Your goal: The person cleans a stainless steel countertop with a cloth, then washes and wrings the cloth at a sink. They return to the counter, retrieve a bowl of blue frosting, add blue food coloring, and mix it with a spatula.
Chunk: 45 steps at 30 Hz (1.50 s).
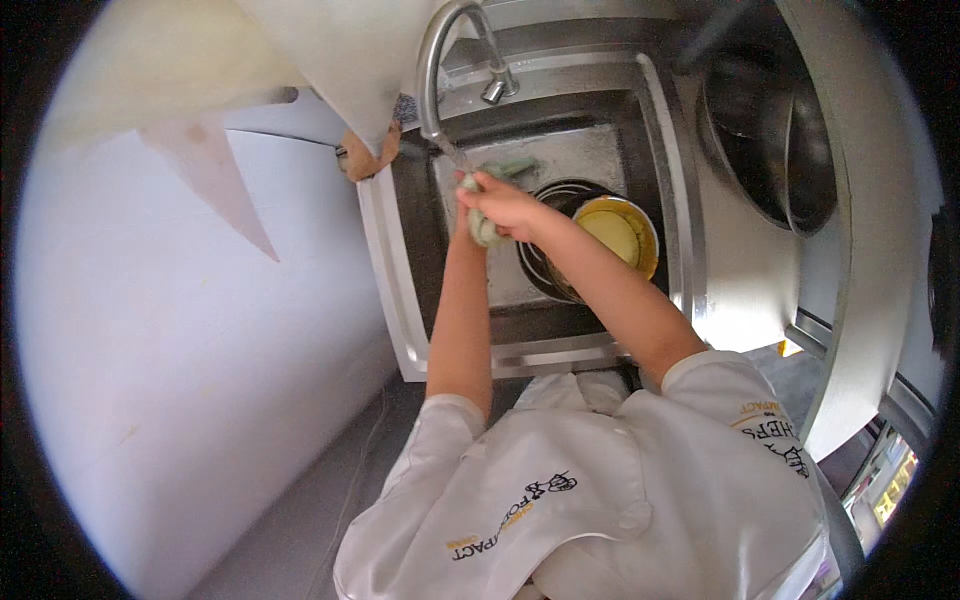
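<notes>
Over a stainless steel sink point(555, 146), both my hands grip a wet, pale green cloth point(484, 229) that is bunched between them. My right hand point(504, 206) wraps across the cloth from above. My left hand point(460, 204) is pressed against its left side, its fingers mostly hidden. Water streams from the curved metal faucet point(431, 90) onto the cloth and hands. A green end of cloth point(514, 166) sticks out beyond my fingers. Below my right forearm stands a round container point(613, 234) with a yellowish inside, beside dark round cookware point(534, 259), partly covered.
A large dark metal pot point(769, 142) is on the steel counter point(750, 292) right of the sink. A white wall or panel point(225, 322) rises at the left. Brown tape or cardboard point(371, 154) is at the sink's back left corner.
</notes>
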Tool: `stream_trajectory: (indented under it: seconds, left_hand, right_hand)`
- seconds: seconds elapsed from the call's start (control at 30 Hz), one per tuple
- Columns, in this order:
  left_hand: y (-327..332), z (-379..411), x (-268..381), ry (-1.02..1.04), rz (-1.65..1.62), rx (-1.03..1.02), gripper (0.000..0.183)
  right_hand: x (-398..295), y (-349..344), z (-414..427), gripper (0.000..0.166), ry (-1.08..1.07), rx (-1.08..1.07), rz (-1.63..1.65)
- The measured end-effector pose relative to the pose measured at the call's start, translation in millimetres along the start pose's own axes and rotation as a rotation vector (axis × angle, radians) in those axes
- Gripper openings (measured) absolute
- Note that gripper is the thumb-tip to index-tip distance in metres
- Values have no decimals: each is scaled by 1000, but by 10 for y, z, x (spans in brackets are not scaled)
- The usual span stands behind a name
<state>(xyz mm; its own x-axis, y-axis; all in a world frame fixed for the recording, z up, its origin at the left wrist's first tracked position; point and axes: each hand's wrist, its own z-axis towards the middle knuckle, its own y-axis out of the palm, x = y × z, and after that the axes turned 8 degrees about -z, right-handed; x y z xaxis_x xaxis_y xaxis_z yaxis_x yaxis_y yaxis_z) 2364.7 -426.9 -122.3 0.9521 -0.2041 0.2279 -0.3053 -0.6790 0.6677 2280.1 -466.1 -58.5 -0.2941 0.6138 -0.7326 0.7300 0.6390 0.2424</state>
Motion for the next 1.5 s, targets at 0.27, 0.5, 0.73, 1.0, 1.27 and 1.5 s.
stream_trajectory:
  seconds: [0.27,0.5,0.73,1.0,1.27,1.5]
  left_hand:
    - [-46,140,265,167,108,87,39]
    - [89,-441,-514,1030,1330,202,35]
    - [295,-716,-437,1169,1749,10,54]
    - [387,-735,-462,794,1818,-219,66]
    - [-36,-363,-288,945,2155,-85,33]
    - [-284,159,94,895,1701,334,36]
  right_hand:
    - [246,-567,44,55,79,349,159]
    - [531,-229,395,67,-25,-13,904]
    - [647,-384,584,67,-101,-382,1095]
    - [1159,-690,1246,59,-4,-841,969]
    - [1073,-320,889,46,-71,-384,782]
    - [968,-192,537,38,73,74,704]
